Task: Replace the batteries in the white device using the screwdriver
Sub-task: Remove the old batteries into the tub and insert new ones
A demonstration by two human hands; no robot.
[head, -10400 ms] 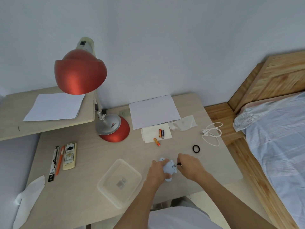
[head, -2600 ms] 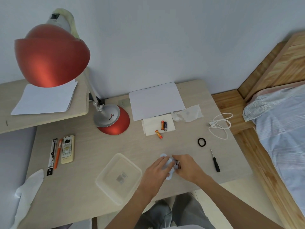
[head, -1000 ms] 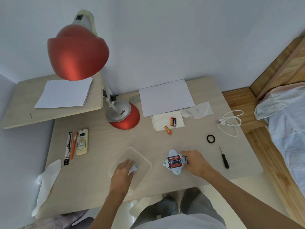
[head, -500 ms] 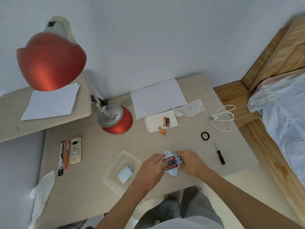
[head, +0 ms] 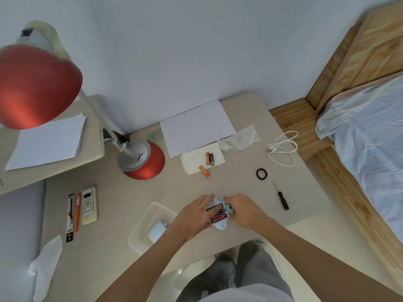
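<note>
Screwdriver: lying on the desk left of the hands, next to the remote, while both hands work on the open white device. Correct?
Not quite. The head view shows the screwdriver lying right of the hands, near the black ring. Both the left hand and right hand are on the open white device.

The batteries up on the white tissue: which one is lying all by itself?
The orange battery at the tissue's near edge lies alone, slanted. The other two batteries lie side by side, touching, farther back.

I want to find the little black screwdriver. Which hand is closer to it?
Right. The right hand rests on the white device, with the screwdriver just beyond it; the left hand is farther, across the device.
</note>
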